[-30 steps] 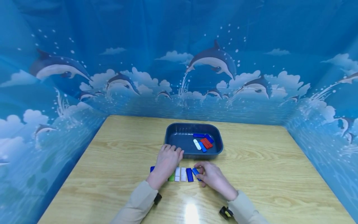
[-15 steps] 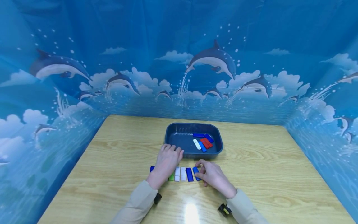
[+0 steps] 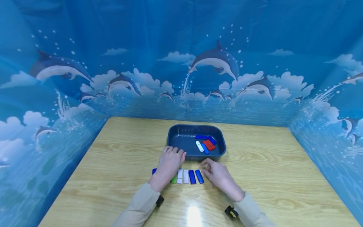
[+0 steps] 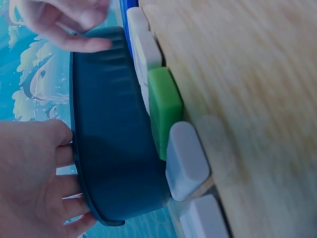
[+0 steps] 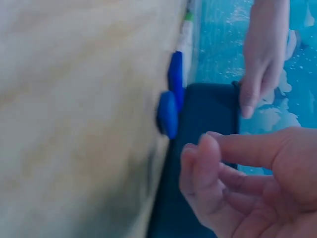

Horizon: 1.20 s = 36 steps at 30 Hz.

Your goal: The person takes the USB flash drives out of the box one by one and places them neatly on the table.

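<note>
My left hand (image 3: 171, 157) holds the near-left rim of a dark blue tray (image 3: 195, 157), its fingers bent over the edge. A row of small, flat oblong pieces, like capped USB sticks, lies in front of the tray. The row shows a green piece (image 3: 174, 180), two white pieces, a dark blue piece (image 3: 192, 177) and, at its right end, a lighter blue piece (image 3: 199, 176) tilted slightly. My left forearm hides part of the row. Just right of the lighter blue piece, my right hand (image 3: 216, 172) hovers with loosely bent fingers and nothing between them.
Inside the tray, towards its right, lie red pieces (image 3: 209, 145), a white piece (image 3: 199, 146) and several blue pieces (image 3: 201, 137). The wooden table (image 3: 272, 170) is enclosed by a dolphin-printed curtain (image 3: 181, 104) at the back and sides.
My right hand has turned the lighter blue piece more upright beside the dark blue one, let it go and drawn away to the right. The left hand has stayed on the tray.
</note>
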Each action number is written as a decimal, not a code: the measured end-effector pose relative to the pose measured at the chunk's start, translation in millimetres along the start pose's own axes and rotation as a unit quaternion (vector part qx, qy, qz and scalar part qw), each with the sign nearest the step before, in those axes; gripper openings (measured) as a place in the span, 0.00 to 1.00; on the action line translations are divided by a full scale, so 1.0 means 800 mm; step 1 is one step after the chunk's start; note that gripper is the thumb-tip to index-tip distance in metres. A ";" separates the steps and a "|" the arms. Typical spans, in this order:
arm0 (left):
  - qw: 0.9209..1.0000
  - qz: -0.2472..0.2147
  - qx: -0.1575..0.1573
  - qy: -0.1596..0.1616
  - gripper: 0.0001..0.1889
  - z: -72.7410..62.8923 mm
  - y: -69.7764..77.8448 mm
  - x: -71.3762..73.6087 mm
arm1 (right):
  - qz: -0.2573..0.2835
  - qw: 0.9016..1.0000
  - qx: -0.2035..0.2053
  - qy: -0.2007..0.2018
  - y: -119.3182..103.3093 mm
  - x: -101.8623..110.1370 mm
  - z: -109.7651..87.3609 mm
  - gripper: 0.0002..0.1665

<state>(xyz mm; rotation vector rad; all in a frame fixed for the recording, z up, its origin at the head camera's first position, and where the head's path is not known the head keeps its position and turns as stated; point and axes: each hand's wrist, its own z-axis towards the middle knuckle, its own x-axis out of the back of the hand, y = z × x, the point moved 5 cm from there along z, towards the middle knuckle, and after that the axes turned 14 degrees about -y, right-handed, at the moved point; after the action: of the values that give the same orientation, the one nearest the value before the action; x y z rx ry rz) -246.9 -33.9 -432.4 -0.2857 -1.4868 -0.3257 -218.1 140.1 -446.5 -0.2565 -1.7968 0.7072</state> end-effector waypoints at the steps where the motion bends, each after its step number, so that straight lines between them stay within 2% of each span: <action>1: 1.000 0.000 0.000 0.001 0.15 0.000 0.000 0.000 | -0.003 1.000 0.006 0.010 -0.002 0.006 0.001 0.08; 5: 1.000 -0.003 -0.001 0.006 0.14 -0.001 -0.002 0.001 | -0.017 0.998 0.029 0.050 -0.012 0.034 0.006 0.03; 9: 1.000 -0.001 -0.006 0.025 0.14 -0.003 -0.003 0.001 | -0.040 0.994 0.046 0.095 -0.021 0.062 0.018 0.02; 14: 0.999 0.008 -0.010 0.051 0.13 -0.006 -0.004 0.003 | -0.081 0.986 0.063 0.133 -0.023 0.079 0.042 0.03; 18: 0.999 0.007 -0.008 0.047 0.13 -0.006 -0.004 0.003 | -0.116 0.984 0.058 0.122 -0.016 0.074 0.071 0.04; 26: 0.999 0.017 -0.018 0.038 0.14 -0.005 -0.002 0.001 | -0.131 0.990 0.006 0.054 0.008 0.052 0.129 0.10; 30: 0.999 0.018 -0.021 0.041 0.14 -0.005 0.000 0.001 | -0.125 0.992 -0.005 0.028 0.013 0.045 0.144 0.13; 36: 0.999 0.019 -0.017 0.036 0.14 -0.004 -0.001 0.001 | -0.128 0.992 -0.010 0.014 0.010 0.041 0.154 0.13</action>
<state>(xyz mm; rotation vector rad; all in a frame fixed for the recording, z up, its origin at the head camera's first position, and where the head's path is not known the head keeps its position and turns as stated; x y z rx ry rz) -244.3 -35.5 -431.6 -0.3249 -1.4053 -0.3281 -344.8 122.0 -448.2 -0.0473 -1.7705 0.4999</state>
